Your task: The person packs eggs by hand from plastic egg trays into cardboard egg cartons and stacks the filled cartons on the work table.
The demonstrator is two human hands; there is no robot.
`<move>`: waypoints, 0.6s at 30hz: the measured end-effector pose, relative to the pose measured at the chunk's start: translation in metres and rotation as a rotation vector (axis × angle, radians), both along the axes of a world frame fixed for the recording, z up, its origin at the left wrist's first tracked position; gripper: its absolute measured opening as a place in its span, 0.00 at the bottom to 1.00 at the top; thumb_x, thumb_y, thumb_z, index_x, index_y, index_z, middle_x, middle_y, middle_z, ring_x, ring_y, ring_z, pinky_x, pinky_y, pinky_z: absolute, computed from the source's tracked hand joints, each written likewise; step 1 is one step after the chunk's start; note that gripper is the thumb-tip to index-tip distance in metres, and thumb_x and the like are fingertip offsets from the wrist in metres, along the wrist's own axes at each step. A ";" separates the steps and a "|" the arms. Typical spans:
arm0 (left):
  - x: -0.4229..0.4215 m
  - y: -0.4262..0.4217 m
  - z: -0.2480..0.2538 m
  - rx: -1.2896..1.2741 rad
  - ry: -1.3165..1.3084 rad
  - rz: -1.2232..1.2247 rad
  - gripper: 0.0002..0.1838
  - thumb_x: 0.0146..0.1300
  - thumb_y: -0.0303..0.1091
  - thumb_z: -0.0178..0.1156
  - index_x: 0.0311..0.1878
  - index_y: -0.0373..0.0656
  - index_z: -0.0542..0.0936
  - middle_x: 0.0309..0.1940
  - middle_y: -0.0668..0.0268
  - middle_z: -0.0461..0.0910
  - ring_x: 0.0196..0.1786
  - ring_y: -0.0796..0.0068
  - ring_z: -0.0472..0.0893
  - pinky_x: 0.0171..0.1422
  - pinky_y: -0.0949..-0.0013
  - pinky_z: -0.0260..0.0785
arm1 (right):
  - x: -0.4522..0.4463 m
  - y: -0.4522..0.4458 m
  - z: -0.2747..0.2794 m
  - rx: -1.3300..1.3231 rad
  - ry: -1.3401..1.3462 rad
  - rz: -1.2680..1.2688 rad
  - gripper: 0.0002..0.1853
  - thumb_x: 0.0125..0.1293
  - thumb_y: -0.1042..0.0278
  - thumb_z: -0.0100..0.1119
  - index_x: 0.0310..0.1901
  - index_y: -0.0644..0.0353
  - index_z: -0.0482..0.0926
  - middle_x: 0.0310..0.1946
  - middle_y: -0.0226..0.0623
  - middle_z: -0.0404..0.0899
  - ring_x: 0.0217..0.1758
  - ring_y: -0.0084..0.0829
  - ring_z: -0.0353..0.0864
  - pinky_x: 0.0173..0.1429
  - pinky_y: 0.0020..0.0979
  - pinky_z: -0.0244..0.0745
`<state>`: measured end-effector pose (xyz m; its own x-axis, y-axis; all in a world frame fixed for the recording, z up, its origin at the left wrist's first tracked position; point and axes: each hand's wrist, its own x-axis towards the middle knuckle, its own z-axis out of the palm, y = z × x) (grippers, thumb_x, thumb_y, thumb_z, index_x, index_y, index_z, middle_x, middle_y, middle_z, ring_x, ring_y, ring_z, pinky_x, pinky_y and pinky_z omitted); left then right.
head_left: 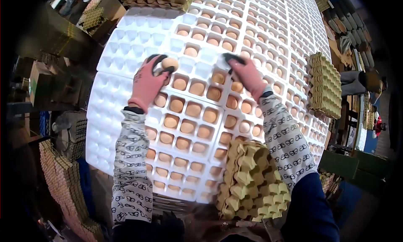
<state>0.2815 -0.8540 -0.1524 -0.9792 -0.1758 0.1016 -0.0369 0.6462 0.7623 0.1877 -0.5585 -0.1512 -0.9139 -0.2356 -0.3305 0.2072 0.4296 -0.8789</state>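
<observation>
Two hands, at least four stacks on the trays, dozens of eggs.
One left hand [147, 82] left of centre, with one egg [169, 64] clearly showing in it; one right hand [248, 75] right of centre, its contents too blurred to count; two patterned sleeves [133, 166] below them; white trays [105, 116] across the middle, several, their seated eggs [193, 109] too small toward the top to total; pulp stacks [256, 183], one lower centre, one at right, two cut by the top edge; one tall stack [63, 187] lower left; at least two people [357, 80] at far right.
</observation>
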 end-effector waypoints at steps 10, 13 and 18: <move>-0.059 0.091 -0.012 -0.123 0.144 -0.093 0.17 0.62 0.39 0.61 0.53 0.48 0.77 0.52 0.59 0.76 0.50 0.53 0.80 0.52 0.54 0.73 | -0.003 0.007 -0.039 0.281 0.629 0.230 0.26 0.63 0.66 0.60 0.64 0.53 0.73 0.64 0.47 0.70 0.63 0.49 0.72 0.70 0.40 0.66; -0.066 0.104 -0.064 -0.217 0.249 -0.299 0.17 0.61 0.35 0.60 0.53 0.42 0.78 0.52 0.57 0.76 0.59 0.52 0.72 0.66 0.56 0.63 | 0.027 0.064 0.041 0.106 0.437 0.160 0.25 0.67 0.69 0.58 0.66 0.56 0.71 0.65 0.41 0.72 0.66 0.35 0.71 0.69 0.32 0.66; -0.001 0.095 0.004 0.311 0.339 -0.210 0.22 0.61 0.23 0.58 0.61 0.36 0.76 0.59 0.57 0.78 0.62 0.60 0.76 0.67 0.62 0.67 | 0.163 0.244 0.135 0.123 0.246 -0.295 0.24 0.70 0.74 0.56 0.66 0.68 0.69 0.62 0.40 0.76 0.64 0.28 0.74 0.69 0.28 0.66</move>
